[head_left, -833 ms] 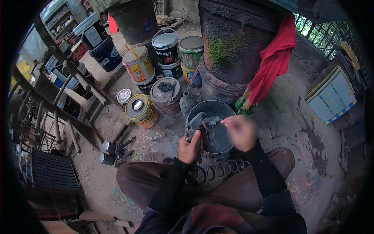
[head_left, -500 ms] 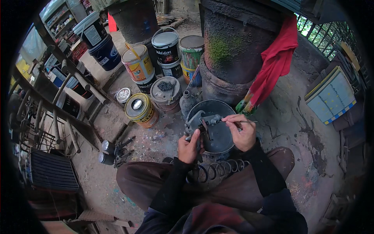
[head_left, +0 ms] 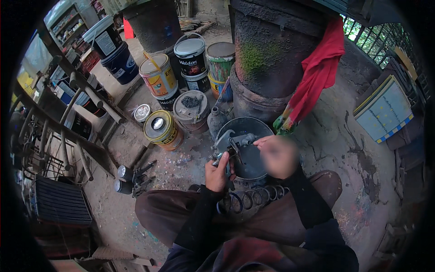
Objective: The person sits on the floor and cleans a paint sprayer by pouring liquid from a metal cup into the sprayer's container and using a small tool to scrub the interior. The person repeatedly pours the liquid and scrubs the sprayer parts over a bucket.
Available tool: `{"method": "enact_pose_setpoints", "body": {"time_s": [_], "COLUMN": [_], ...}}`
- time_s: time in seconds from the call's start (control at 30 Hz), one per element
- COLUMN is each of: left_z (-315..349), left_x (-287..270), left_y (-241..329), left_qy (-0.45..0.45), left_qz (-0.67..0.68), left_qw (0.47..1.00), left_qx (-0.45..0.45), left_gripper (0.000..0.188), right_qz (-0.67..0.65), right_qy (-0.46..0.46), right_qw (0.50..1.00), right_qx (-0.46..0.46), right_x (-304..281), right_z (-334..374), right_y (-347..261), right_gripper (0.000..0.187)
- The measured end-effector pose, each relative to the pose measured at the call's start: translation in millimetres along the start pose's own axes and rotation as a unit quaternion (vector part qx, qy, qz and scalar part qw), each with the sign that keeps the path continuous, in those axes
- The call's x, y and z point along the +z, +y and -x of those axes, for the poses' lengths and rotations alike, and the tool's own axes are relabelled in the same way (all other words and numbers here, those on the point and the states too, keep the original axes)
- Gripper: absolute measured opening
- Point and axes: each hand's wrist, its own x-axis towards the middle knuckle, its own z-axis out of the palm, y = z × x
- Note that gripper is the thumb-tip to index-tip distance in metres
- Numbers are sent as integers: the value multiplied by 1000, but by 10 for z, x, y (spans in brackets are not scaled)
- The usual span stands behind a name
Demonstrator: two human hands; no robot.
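My left hand point(head_left: 216, 174) is closed round the handle of a grey metal spray gun point(head_left: 223, 142), thumb on the near side. The gun is held tilted over a round dark metal basin point(head_left: 254, 170), its nozzle end toward the right. At that end, the fingertips of my right hand point(head_left: 278, 156) are pinched together close to the nozzle. Most of the right hand is smeared. The thin rod it holds showed clearly a moment earlier and is hard to make out now. A coiled air hose point(head_left: 256, 196) lies between the basin and my crossed legs.
A grey bottle point(head_left: 217, 121) stands beside the basin. Several paint cans, among them a yellow one point(head_left: 161, 129), stand beyond it. Spray tools with metal cups point(head_left: 123, 186) lie at left. A red cloth point(head_left: 319, 68) hangs by a large dark drum point(head_left: 272, 50). A wooden rack point(head_left: 68, 118) stands left.
My left hand has shifted slightly left and down with the spray gun, which is turned a little. My right hand has moved slightly and is now blurred, with the rod no longer distinct.
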Motion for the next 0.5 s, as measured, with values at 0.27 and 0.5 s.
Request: {"method": "enact_pose_setpoints", "body": {"time_s": [0.27, 0.5], "left_z": [11, 6], "left_x": [-35, 31], "left_y": [-100, -65], "left_qy": [11, -3], "left_qz": [-76, -9], "left_qw": [995, 999], "left_qx": [56, 34], "left_gripper": [30, 31], "right_qz": [46, 34], "right_qy": [12, 28], "right_qw": [999, 999], "right_qx": [19, 8], "right_x": [54, 109], "right_z": [-13, -21], "right_y": [-20, -15], "right_gripper": [10, 12]}}
